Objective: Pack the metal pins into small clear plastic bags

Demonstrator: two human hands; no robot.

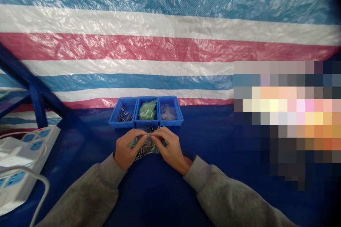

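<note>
My left hand [130,146] and my right hand [169,147] meet close in front of three blue bins. The thumb and forefinger of each are pinched together, the fingertips almost touching. Whatever lies between them is too small and blurred to name. Beneath my hands a pile of thin metal pieces [144,151], like screws or pins, rests on the blue table; small green bits show beside the fingers. The left bin [123,125] contains similar dark metal pieces [125,115]. Green packets [148,110] fill the middle bin [146,123], and clear plastic bags [167,112] lie in the right bin [172,123].
A white power strip [50,145] with blue sockets and white cables [44,181] stands at the left. Behind the table [160,195] hangs a striped plastic sheet [149,48]. A blue metal frame [37,104] rises at the left. The right side is pixelated.
</note>
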